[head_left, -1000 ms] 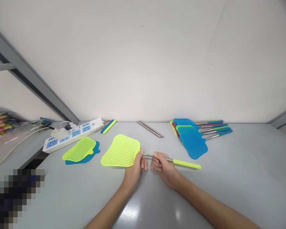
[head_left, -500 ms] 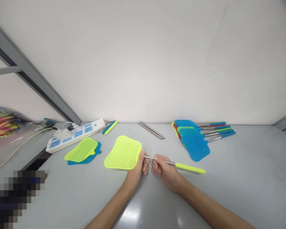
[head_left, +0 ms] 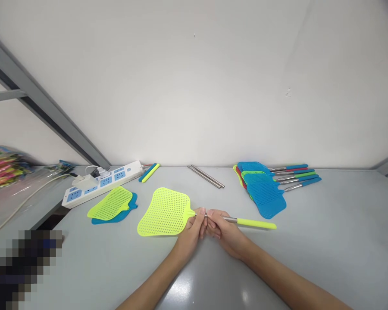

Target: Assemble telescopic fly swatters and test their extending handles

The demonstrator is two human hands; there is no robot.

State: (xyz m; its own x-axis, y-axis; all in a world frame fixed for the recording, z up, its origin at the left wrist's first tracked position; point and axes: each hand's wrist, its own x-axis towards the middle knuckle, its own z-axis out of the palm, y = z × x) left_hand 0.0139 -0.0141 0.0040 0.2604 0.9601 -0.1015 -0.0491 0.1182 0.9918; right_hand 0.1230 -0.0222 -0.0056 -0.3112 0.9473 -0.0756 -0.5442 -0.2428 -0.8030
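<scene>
A fly swatter [head_left: 166, 212] with a yellow-green mesh head, a metal rod and a yellow-green grip is held crosswise above the grey table. My left hand [head_left: 194, 226] is closed on the rod just beside the head's neck. Right against it, my right hand [head_left: 220, 226] pinches the rod too, between the left hand and the wider metal tube. The yellow-green grip [head_left: 257, 223] sticks out to the right. Fingers hide the middle of the rod.
Loose yellow-green [head_left: 111, 202] and blue swatter heads lie left, before a power strip [head_left: 103, 185]. Two loose grips [head_left: 149, 173] and metal rods [head_left: 206, 176] lie at the back. Several whole swatters [head_left: 267, 198] are piled right. Plastic-wrapped goods [head_left: 6, 170] sit far left.
My left hand has slid right along the rod from the swatter head's neck until it meets my right hand. The neck now shows, and the head has tilted slightly.
</scene>
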